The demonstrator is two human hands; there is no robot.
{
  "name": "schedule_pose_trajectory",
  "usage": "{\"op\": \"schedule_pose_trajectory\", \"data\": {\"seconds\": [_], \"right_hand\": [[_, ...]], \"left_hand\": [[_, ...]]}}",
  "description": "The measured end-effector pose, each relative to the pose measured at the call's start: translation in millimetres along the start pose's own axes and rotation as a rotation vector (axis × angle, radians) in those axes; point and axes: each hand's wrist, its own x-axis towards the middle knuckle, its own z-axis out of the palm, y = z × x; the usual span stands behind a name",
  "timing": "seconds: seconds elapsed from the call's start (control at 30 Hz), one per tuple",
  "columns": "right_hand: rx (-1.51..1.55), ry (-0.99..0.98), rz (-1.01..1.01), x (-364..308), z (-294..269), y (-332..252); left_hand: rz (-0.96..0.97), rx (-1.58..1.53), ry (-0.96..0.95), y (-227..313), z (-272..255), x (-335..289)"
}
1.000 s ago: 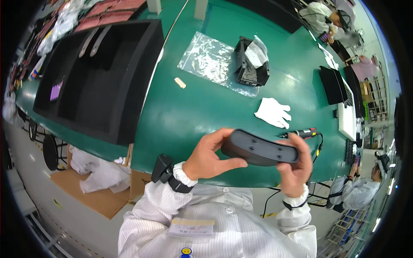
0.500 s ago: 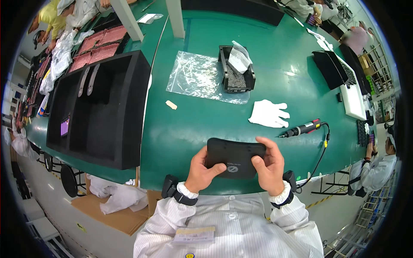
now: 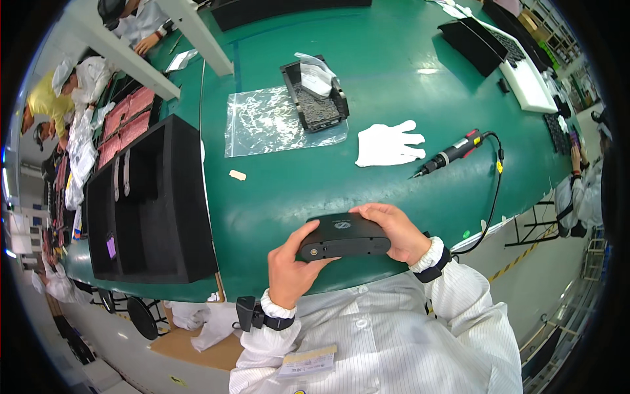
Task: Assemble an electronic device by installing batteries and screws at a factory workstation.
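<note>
A flat black rectangular device [image 3: 348,238] with rounded ends and a round emblem is held up over the near edge of the green table. Its narrow side, with small holes and a round socket at one end, faces me. My left hand [image 3: 292,262] grips the left end, the thumb beneath and fingers along the top edge. My right hand [image 3: 396,231] closes on the right end, fingers over the far edge. Beyond the device lie a white glove [image 3: 390,144] and a black electric screwdriver [image 3: 453,155] with its cable running toward the near right edge.
A black bin [image 3: 318,108] of small dark parts, with a clear packet on top, stands on a clear plastic bag [image 3: 256,125]. To the left sits a large black foam box [image 3: 167,197]. A small beige piece [image 3: 237,175] lies nearby. Co-workers sit at far left and right.
The device has been tilted, so its narrow side with the holes now faces me instead of its broad face. Both hands have shifted their hold on it. My view has turned somewhat.
</note>
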Motion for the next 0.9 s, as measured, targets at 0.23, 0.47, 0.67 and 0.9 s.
{"op": "schedule_pose_trajectory", "data": {"seconds": [0.23,0.47,0.67,0.9], "right_hand": [[-0.414,-0.008,-0.078,-28.9,2.7,3.0],[-0.657,0.057,-0.524,-33.1,-4.8,26.9],[-0.697,0.117,-0.657,-17.1,-13.6,43.3],[-0.726,0.176,-0.787,7.0,-25.3,52.2]], "left_hand": [[0.112,-0.013,0.108,-23.5,10.7,-10.4],[-0.173,-0.504,0.148,-34.5,37.7,-20.8],[-0.218,-0.531,0.135,-35.8,39.4,-14.6],[-0.175,-0.351,0.179,-47.1,40.5,-0.5]]}}
